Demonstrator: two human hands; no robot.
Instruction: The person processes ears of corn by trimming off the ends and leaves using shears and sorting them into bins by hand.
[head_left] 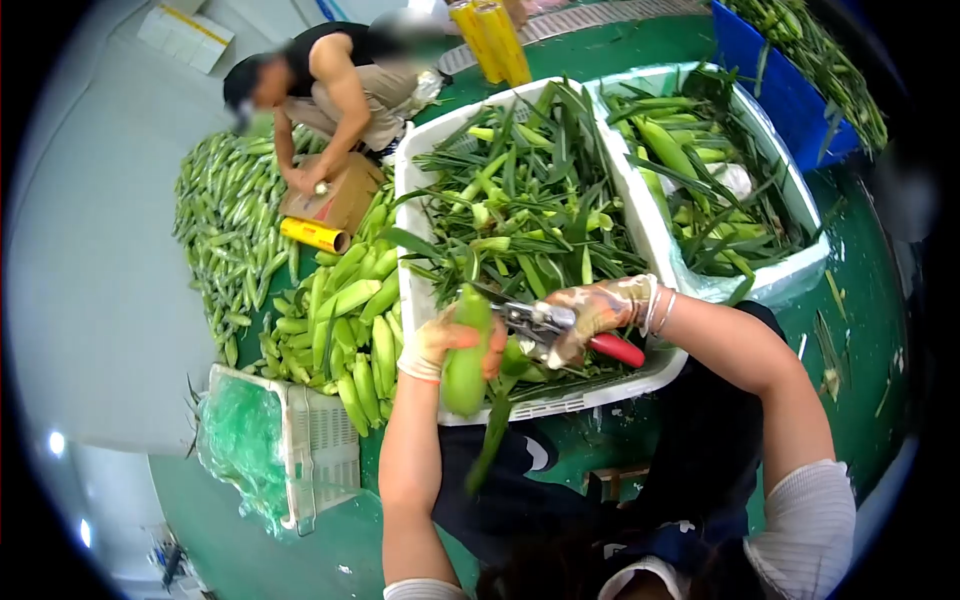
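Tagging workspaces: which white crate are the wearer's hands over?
The middle crate, heaped with leaves: left hand with corn, right hand with cutters, both over its near side. The right crate and small left crate have neither.

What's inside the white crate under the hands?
Loose green leaves and paler stalk pieces fill the crate. They cover its floor, so nothing deeper shows. The left hand, right hand and red-handled shears hide part of the near end.

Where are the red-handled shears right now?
Head view, just right of centre: shears in the right hand, over the near end of the middle white crate, blades beside the corn ear in the left hand.
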